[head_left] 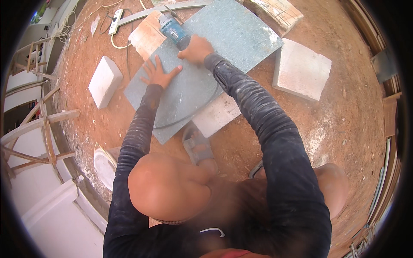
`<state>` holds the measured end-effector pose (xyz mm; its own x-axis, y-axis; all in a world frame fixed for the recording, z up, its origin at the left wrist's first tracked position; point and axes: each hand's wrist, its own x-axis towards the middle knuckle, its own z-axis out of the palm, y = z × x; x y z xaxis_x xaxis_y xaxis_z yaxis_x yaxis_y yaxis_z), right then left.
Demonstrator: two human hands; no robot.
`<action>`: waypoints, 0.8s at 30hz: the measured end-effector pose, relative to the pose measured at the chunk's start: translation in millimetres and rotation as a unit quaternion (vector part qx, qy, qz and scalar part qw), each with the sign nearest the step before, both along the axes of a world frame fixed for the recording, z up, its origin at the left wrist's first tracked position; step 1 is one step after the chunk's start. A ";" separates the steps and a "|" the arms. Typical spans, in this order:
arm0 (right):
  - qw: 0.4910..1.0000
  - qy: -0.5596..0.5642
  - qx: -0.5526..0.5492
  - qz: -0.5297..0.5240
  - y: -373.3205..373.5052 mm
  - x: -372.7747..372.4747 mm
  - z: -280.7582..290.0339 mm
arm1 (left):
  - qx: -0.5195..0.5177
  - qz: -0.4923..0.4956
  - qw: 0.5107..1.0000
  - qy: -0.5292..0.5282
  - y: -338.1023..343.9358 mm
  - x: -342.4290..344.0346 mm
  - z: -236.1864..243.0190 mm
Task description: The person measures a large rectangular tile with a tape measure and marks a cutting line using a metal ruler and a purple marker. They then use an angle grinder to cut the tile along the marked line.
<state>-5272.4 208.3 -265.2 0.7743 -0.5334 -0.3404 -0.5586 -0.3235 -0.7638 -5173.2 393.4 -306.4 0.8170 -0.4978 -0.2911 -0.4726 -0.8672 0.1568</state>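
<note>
A blue-grey stone tile (187,96) lies across pale blocks on the ground in front of me. My right hand (198,49) is wrapped round the dark rear body of a teal angle grinder (173,31). The grinder's disc (174,14) points away from me, above the tile's far left side; whether it touches the tile I cannot tell. My left hand (161,77) presses on the tile, fingers spread, left of and nearer than the grinder. A dark cord (189,117) curves over the tile's near part.
White blocks stand left (102,84) and right (302,71) of the tile. A pale block (217,115) supports its near edge, close to my sandalled foot (198,144). A white power strip (115,21) and a long bar (167,7) lie beyond. Wooden framing (47,137) stands far left.
</note>
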 end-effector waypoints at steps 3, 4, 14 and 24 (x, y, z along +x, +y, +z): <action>1.000 0.003 -0.007 0.002 2.0 0.6 2.7 | 0.010 0.002 1.000 0.003 0.9 2.4 -0.7; 1.000 0.006 -0.007 0.000 2.4 0.5 3.3 | 0.012 0.002 1.000 0.003 0.9 2.8 -0.9; 1.000 -0.007 -0.015 0.013 -0.5 0.3 2.3 | 0.015 0.001 1.000 0.008 -1.2 2.8 -2.8; 1.000 0.021 0.002 0.012 0.9 0.8 10.5 | 0.005 -0.003 1.000 0.013 2.4 6.2 -4.6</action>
